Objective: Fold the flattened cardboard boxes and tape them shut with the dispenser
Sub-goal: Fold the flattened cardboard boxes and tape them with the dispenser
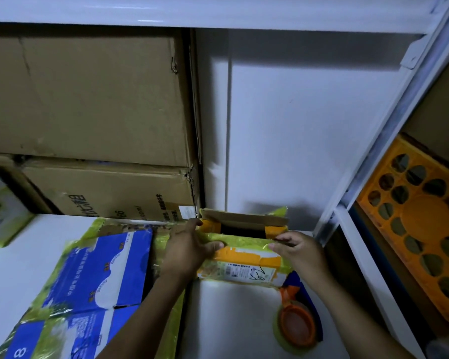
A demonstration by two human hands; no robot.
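Observation:
A small cardboard box (244, 257) with orange and yellow-green tape and a white label stands on the white table (233, 320), its top partly open with a dark gap. My left hand (187, 250) holds the box's left top corner, thumb over the near flap. My right hand (300, 248) pinches the right end of that near flap. The tape dispenser (297, 320), orange and blue with a yellow-green roll, lies on the table just right of the box, below my right wrist.
A flattened blue and white box (96, 270) edged in yellow-green tape lies at the left. Large brown cartons (88, 99) are stacked behind it. A white panel (309, 125) rises behind the small box. At the right, a shelf holds an orange tray (420, 224).

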